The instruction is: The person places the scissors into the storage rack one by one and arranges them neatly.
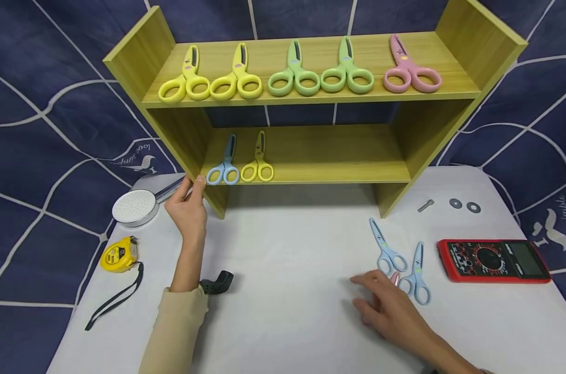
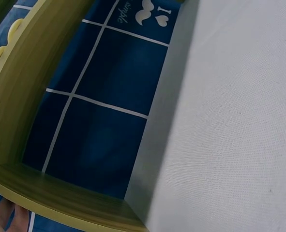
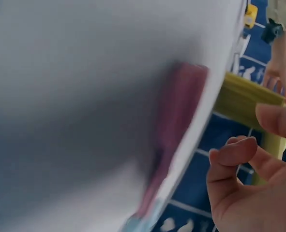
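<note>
Two blue scissors [image 1: 402, 262] lie on the white table [image 1: 292, 259], just beside your right hand [image 1: 385, 306], whose relaxed fingers hold nothing. Your left hand [image 1: 187, 208] rests, fingers straight, against the wooden shelf [image 1: 306, 156], left of its lower-tier scissors [image 1: 240, 169].

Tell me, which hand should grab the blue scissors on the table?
The right hand, most likely. Its fingers lie right beside the two blue scissors on the table. The left hand is far off, resting against the shelf.
</note>
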### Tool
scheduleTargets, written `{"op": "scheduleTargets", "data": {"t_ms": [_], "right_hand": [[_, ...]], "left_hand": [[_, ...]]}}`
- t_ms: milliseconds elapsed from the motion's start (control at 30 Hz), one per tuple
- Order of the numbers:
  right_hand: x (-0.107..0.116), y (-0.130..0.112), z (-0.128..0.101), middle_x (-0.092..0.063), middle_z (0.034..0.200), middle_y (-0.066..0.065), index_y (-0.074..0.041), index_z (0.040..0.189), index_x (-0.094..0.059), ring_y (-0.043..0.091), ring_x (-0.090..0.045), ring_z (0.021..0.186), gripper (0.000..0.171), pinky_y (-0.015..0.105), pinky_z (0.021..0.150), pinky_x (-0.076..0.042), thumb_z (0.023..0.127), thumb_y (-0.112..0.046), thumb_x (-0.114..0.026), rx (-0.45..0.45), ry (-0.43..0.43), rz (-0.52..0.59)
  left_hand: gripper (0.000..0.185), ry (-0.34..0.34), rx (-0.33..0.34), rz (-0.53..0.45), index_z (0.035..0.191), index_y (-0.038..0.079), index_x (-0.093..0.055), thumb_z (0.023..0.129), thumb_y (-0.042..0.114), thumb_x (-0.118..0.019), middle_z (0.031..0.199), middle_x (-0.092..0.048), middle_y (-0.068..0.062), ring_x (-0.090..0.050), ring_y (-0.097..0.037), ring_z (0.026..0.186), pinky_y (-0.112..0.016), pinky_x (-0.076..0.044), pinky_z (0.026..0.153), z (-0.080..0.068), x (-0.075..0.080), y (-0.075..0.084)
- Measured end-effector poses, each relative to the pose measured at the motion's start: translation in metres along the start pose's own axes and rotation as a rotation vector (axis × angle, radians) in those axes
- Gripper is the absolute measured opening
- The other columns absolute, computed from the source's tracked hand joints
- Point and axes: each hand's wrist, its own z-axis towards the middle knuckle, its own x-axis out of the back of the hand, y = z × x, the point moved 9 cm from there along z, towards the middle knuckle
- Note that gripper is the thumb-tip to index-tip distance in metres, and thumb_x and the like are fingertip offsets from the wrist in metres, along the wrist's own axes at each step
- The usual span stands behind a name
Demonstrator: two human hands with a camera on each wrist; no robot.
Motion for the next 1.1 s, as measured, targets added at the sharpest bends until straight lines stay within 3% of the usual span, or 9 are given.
{"op": "scheduleTargets", "data": {"t_ms": [200,267,333,500,733,900,1000,1100], "right_hand": [[-0.006,0.048,-0.042,-0.048,0.095,-0.005,-0.025,0.122,-0.066,0.009,-0.049,0.08,0.052,0.024,0.064,-0.048,0.075,-0.033,-0.086,-0.389,-0.218,-0.171],[-0.01,0.057,-0.052,-0.047,0.095,-0.004,-0.026,0.125,-0.065,0.011,-0.049,0.081,0.059,0.025,0.064,-0.049,0.071,-0.035,-0.088,-0.458,-0.287,-0.215],[-0.013,0.062,-0.057,-0.047,0.094,-0.003,-0.025,0.127,-0.064,0.012,-0.05,0.08,0.063,0.024,0.063,-0.049,0.07,-0.033,-0.089,-0.463,-0.317,-0.249],[-0.015,0.061,-0.06,-0.047,0.093,-0.006,-0.024,0.128,-0.062,0.009,-0.049,0.076,0.063,0.022,0.063,-0.05,0.071,-0.024,-0.088,-0.415,-0.308,-0.303],[-0.013,0.057,-0.053,-0.053,0.093,-0.008,-0.025,0.122,-0.061,0.009,-0.048,0.073,0.057,0.029,0.066,-0.05,0.071,-0.021,-0.085,-0.404,-0.297,-0.317],[-0.002,0.036,-0.041,-0.054,0.088,-0.015,-0.023,0.116,-0.061,0.002,-0.046,0.071,0.054,0.025,0.061,-0.045,0.068,-0.017,-0.086,-0.259,-0.136,-0.283],[0.007,0.019,-0.034,-0.056,0.092,-0.018,-0.02,0.115,-0.061,0.0,-0.047,0.073,0.057,0.022,0.06,-0.045,0.065,-0.011,-0.086,-0.111,0.011,-0.213],[0.013,0.0,-0.026,-0.056,0.096,-0.017,-0.019,0.117,-0.061,0.0,-0.048,0.072,0.06,0.02,0.056,-0.044,0.064,-0.003,-0.083,0.016,0.09,-0.129]], "left_hand": [[0.029,-0.008,-0.013,0.017,0.118,0.005,-0.07,0.09,0.009,-0.072,0.112,-0.07,-0.017,-0.071,-0.011,0.079,-0.025,-0.056,0.08,-0.002,-0.001,0.002],[0.029,-0.008,-0.006,0.016,0.118,0.005,-0.07,0.089,0.009,-0.072,0.112,-0.07,-0.018,-0.071,-0.011,0.079,-0.025,-0.056,0.079,-0.003,-0.001,0.003],[0.029,-0.007,0.003,0.011,0.118,0.005,-0.07,0.089,0.008,-0.072,0.112,-0.07,-0.018,-0.071,-0.01,0.078,-0.024,-0.056,0.078,-0.003,-0.002,0.003],[0.029,0.0,0.021,0.0,0.117,0.004,-0.07,0.088,0.007,-0.073,0.109,-0.071,-0.017,-0.071,-0.009,0.076,-0.022,-0.056,0.076,-0.004,-0.002,0.002],[0.028,0.002,0.026,-0.002,0.116,0.004,-0.071,0.088,0.006,-0.073,0.111,-0.07,-0.018,-0.071,-0.009,0.077,-0.023,-0.057,0.076,-0.002,-0.002,-0.001],[0.028,0.013,0.028,-0.003,0.115,0.005,-0.072,0.088,0.007,-0.073,0.111,-0.07,-0.017,-0.071,-0.01,0.077,-0.022,-0.057,0.075,-0.001,-0.001,0.0],[0.027,0.015,0.015,0.0,0.115,0.006,-0.072,0.088,0.008,-0.073,0.11,-0.071,-0.017,-0.071,-0.01,0.076,-0.022,-0.056,0.073,-0.001,-0.001,-0.001],[0.026,0.016,0.003,0.003,0.114,0.006,-0.073,0.088,0.008,-0.073,0.109,-0.071,-0.016,-0.071,-0.01,0.076,-0.021,-0.056,0.07,-0.001,0.0,-0.001]]}}
